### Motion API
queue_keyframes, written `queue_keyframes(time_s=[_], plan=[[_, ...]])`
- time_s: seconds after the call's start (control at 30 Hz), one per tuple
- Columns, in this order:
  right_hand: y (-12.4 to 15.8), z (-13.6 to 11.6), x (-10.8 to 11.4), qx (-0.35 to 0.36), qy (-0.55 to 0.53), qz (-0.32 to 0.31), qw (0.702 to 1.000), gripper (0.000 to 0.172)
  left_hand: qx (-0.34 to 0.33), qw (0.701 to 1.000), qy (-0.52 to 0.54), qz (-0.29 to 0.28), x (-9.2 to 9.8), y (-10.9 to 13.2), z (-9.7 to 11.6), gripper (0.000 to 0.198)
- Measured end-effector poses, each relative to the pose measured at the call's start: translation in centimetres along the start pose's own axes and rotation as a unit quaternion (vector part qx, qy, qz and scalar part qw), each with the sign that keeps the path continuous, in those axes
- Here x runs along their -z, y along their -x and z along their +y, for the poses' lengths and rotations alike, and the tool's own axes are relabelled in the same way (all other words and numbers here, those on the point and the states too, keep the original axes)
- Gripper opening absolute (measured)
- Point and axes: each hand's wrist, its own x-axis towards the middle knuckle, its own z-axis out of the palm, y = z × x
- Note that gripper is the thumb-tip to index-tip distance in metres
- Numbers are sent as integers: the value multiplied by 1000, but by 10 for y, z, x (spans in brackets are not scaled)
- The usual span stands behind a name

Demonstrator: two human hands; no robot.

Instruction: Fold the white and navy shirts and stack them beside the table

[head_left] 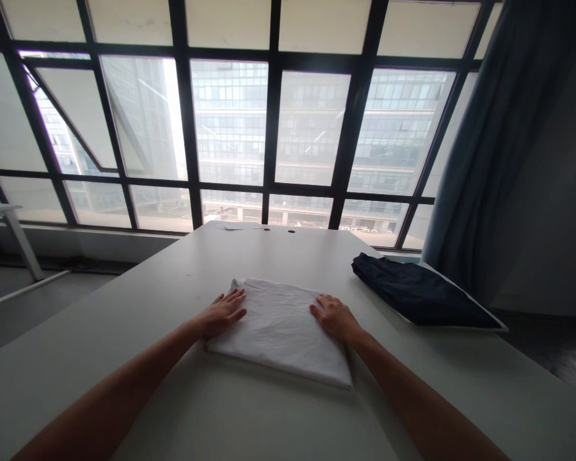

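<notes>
A white cloth (278,326), folded into a flat, roughly square bundle, lies on the white table (148,282) in front of me. Light wrinkles run across its top. My left hand (223,312) rests on its left edge with the fingers stretched out and pointing inward. On the opposite side, my right hand (333,315) lies flat over the right edge, fingers extended and slightly bent. Both palms face down on the cloth, and neither hand grips it. A small crumpled corner sticks up at the cloth's far left.
At the right, a folded dark navy garment (417,288) lies on a thin white board or sheet (496,325). Some paper (240,226) sits at the table's far end, near two dark round holes. Tall windows stand beyond, with a blue curtain (484,147) at right.
</notes>
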Motion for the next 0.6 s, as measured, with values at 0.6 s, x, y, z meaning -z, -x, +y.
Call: queue_keyframes(time_s=[0.6], plan=[[-5, 18, 8, 31, 8, 25, 999, 48, 20, 990, -90, 107, 9, 21, 54, 64]])
